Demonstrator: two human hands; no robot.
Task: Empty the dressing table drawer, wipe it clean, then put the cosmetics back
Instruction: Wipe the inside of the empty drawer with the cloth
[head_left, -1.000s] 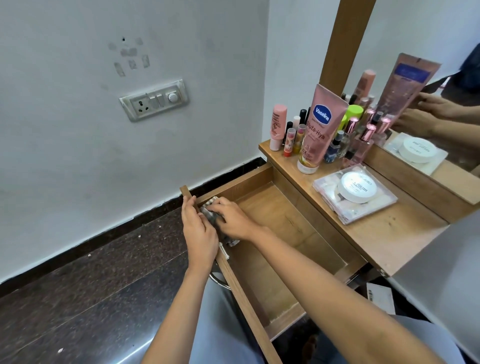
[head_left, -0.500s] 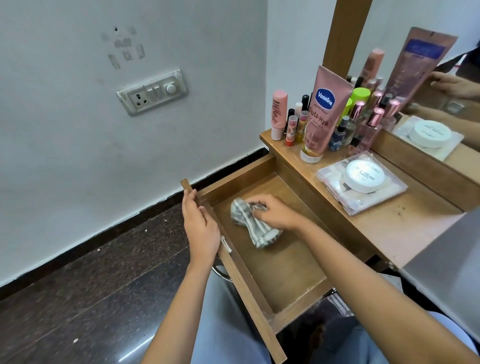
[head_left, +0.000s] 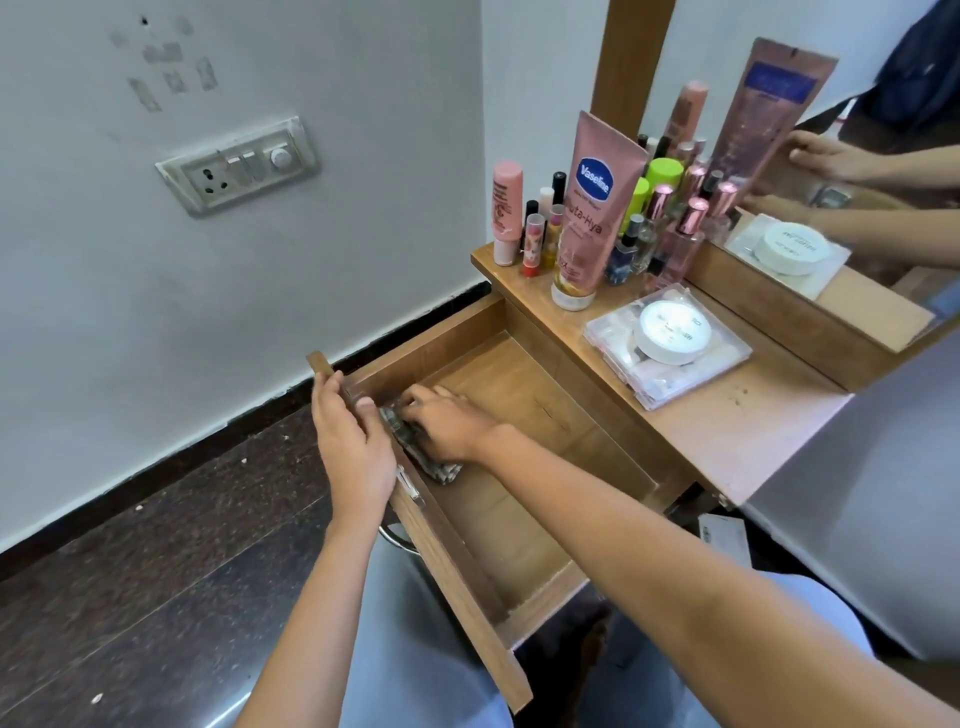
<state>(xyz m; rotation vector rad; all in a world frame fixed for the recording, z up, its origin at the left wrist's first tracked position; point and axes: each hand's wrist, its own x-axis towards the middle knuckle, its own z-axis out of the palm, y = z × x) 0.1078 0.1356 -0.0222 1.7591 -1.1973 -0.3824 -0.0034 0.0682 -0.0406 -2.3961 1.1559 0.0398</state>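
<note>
The wooden drawer (head_left: 524, 415) is pulled out and holds only a striped cloth (head_left: 439, 467). My right hand (head_left: 447, 423) presses that cloth against the inside of the drawer's front panel, fingers bent over it. My left hand (head_left: 350, 441) grips the top edge of the front panel, thumb inside. The cosmetics stand on the dressing table top (head_left: 727, 415): a pink Vaseline tube (head_left: 589, 213), lip balms and small bottles (head_left: 535, 234), perfume bottles (head_left: 680, 234), and a clear case with a white round jar (head_left: 672, 332) on it.
A mirror (head_left: 831, 156) behind the table reflects my hands and the jar. The white wall with a switch plate (head_left: 236, 163) is to the left. Dark stone floor (head_left: 156, 545) lies below. My knees sit under the drawer.
My right hand has carried the cloth from the drawer's middle back to the inside of the front panel, close to my left hand. My left hand stays on the panel edge.
</note>
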